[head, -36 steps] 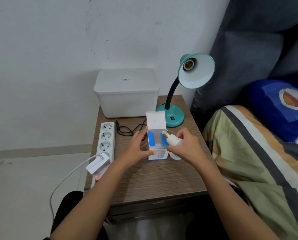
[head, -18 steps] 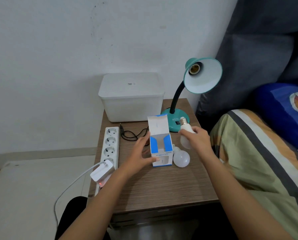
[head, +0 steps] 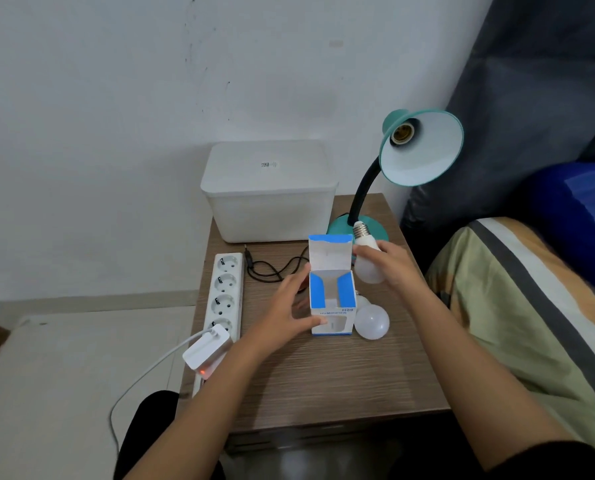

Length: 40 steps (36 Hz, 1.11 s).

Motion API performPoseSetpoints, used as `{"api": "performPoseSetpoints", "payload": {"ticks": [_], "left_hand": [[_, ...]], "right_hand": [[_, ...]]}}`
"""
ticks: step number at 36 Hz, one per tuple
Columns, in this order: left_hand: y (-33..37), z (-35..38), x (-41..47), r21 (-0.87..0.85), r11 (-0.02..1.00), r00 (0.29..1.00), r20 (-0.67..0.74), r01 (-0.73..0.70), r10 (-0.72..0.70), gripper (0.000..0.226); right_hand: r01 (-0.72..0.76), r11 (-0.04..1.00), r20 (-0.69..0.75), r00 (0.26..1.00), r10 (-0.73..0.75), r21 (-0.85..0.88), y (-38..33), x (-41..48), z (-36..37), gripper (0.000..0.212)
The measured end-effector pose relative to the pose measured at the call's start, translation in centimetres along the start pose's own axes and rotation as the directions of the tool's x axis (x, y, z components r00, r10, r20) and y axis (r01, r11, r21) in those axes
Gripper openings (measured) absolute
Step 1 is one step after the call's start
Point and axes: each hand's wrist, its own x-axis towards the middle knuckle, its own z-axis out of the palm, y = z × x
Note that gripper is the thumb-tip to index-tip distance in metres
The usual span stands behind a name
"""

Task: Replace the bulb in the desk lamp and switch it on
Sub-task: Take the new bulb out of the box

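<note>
A teal desk lamp [head: 422, 147] stands at the table's back right, its shade tilted toward me and its brass socket [head: 400, 134] bare. My right hand [head: 389, 261] holds a white bulb [head: 367, 252] with the screw base pointing up, in front of the lamp base. My left hand [head: 289, 306] rests against the left side of an open blue-and-white bulb box [head: 331, 299], thumb on its front corner. A second white bulb [head: 371, 322] lies on the table just right of the box.
A white lidded bin [head: 268, 192] sits at the back of the wooden table [head: 323, 375]. A white power strip [head: 225, 292] with a charger [head: 206, 351] runs along the left edge; a black cable [head: 272, 268] loops behind the box. A bed with striped blanket [head: 531, 306] lies right.
My right hand drew the bulb out of the box and lifted it up and right, toward the lamp base. The left hand stayed on the box.
</note>
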Motion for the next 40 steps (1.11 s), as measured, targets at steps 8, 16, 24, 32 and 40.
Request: {"api": "performPoseSetpoints", "payload": {"ticks": [8, 16, 24, 32, 40], "left_hand": [[0.2, 0.1, -0.1, 0.075, 0.997, 1.0, -0.026, -0.014, 0.016, 0.085], [0.6, 0.4, -0.2, 0.092, 0.995, 0.999, -0.038, 0.023, -0.02, 0.088], [0.8, 1.1, -0.7, 0.048, 0.998, 0.999, -0.031, -0.027, 0.029, 0.082], [1.3, 2.2, -1.3, -0.014, 0.997, 0.994, -0.07, -0.081, 0.08, 0.056], [1.0, 2.7, -0.7, 0.045, 0.998, 0.989, -0.139, -0.046, 0.052, 0.056]], "right_hand": [[0.092, 0.988, 0.089, 0.993, -0.081, -0.123, 0.6, -1.8, -1.2, 0.036], [0.232, 0.952, 0.112, 0.971, -0.214, -0.197, 1.6, -4.2, -0.9, 0.036], [0.335, 0.891, 0.08, 0.942, -0.326, -0.307, 2.8, -4.8, -0.8, 0.038], [0.362, 0.868, 0.075, 0.93, -0.359, -0.34, 2.9, -4.7, -0.6, 0.038], [0.368, 0.863, 0.072, 0.928, -0.366, -0.346, 2.7, -4.1, 0.1, 0.039]]}}
